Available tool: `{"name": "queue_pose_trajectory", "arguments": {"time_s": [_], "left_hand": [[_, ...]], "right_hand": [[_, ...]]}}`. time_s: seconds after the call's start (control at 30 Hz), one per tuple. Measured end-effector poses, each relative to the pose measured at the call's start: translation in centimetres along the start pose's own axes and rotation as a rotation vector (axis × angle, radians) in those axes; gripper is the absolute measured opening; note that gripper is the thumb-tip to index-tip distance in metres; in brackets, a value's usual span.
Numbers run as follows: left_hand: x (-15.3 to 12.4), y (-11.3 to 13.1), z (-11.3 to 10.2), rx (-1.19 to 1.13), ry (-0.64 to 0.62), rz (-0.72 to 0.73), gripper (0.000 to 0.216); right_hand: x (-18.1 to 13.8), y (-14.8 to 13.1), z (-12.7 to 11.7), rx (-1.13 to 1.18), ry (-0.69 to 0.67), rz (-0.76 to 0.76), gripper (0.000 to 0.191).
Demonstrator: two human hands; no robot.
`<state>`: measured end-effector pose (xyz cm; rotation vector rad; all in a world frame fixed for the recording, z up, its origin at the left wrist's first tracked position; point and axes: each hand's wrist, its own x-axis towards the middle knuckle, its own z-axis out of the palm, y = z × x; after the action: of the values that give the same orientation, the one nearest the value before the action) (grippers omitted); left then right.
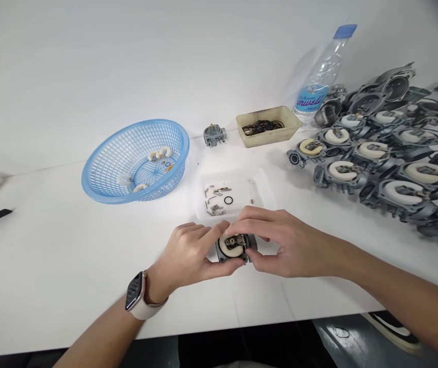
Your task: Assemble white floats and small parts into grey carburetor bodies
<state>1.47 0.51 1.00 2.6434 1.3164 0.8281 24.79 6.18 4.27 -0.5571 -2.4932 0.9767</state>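
A small grey carburetor body [235, 248] with a white float on top rests on the white table [50, 245], held between both hands. My left hand [191, 253], with a watch on its wrist, grips its left side with thumb and fingers closed round it. My right hand [280, 243] grips the right side, its fingers pinched over the top of the float. Just beyond the hands lies a clear shallow tray [259, 186] holding small metal pins and a black O-ring [228, 200].
A blue mesh basket [107, 168] with white floats sits at the left. A lone carburetor body [214, 135], a beige tray of black rings [268, 128] and a plastic water bottle [320, 76] stand behind. Several assembled carburetors [375, 153] crowd the right.
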Motion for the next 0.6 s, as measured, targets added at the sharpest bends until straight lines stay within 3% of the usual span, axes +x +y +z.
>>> {"name": "queue_pose_trajectory", "arguments": {"time_s": [0.6], "left_hand": [[-0.02,0.1,-0.11,0.002,0.016,0.014,0.043]], "right_hand": [[0.09,0.11,0.01,-0.011,0.01,0.018,0.042]]}}
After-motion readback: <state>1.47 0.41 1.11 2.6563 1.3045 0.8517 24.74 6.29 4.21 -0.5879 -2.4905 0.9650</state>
